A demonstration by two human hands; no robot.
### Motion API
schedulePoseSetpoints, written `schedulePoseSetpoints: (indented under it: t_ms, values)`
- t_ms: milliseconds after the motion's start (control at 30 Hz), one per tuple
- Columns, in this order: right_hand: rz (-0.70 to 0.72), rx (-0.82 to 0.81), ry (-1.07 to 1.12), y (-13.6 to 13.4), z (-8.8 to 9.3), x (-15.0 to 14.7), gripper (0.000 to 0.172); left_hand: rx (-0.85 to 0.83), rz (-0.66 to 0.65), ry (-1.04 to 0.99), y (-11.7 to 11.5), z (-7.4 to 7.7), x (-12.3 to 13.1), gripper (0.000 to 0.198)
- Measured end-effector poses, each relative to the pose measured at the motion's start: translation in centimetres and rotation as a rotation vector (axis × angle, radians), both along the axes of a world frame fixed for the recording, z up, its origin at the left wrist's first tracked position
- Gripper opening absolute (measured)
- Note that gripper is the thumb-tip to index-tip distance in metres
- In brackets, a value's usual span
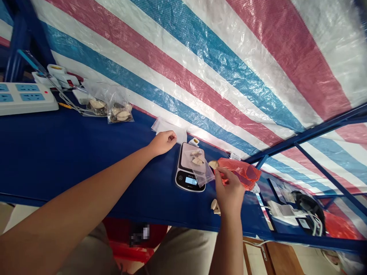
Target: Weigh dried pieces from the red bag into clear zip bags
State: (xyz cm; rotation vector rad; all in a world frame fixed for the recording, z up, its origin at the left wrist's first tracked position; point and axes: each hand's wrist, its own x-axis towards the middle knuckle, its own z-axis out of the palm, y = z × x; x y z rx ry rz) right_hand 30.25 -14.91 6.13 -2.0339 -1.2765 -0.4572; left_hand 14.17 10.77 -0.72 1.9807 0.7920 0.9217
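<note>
The right hand point(231, 191) held a pale slice point(213, 164) pinched between thumb and fingertips; the slice was thin, cream to tan, and positioned between the scale point(186, 156) and the red bag point(236, 168). Contact between slice and red bag could not be determined. The left hand point(164, 143) was narrow, its fingers curled inward, near the white packets point(172, 128) at the rear of the blue table point(83, 139). A clear bag point(205, 176) containing similar slices, some with darker edges, lay on the scale platform, overhung its right side and partly covered the front panel beside the lit display point(191, 181); the reading was too small to confirm. The right hand obstructed part of the red bag. Loose pale pieces point(215, 206) lay near the table's front edge, left of the right wrist. A small white item point(194, 141) stood just behind the scale. Two filled bags point(120, 111) lay at left rear, near a power strip point(20, 98). A striped sheet point(183, 72) formed the backdrop.
</note>
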Motion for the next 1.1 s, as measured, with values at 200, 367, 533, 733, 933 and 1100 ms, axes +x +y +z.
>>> schedulePoseSetpoints:
  t_ms: [200, 367, 533, 733, 933, 1100]
  values:
    - [-0.162, -0.071, 0.192, -5.9, -0.8, 0.2, 0.031, 0.036, -0.027, -0.026, -0.5, 0.1, 0.4, 0.016]
    - [-0.139, -0.067, 0.335, -5.5, -3.2, -1.1, 0.037, 0.206, -0.18, -0.058, -2.6, 1.1, 1.2, 0.016]
    - [-0.148, -0.036, 0.361, -3.2, -4.1, -2.4, 0.036, 0.303, -0.296, -0.005, -4.3, 2.2, 1.5, 0.016]
    - [-0.118, 0.014, 0.424, -0.3, -4.4, -1.8, 0.032, 0.308, -0.306, -0.032, -4.2, 1.6, 1.9, 0.013]
    - [-0.024, -0.038, 0.363, 1.4, -3.1, -1.4, 0.039, 0.327, -0.223, -0.087, -3.0, 1.0, 1.6, 0.013]
    - [-0.352, -0.005, 0.333, -3.0, -2.4, -0.2, 0.034, 0.19, 0.011, -0.15, -0.7, 0.8, 0.7, 0.012]
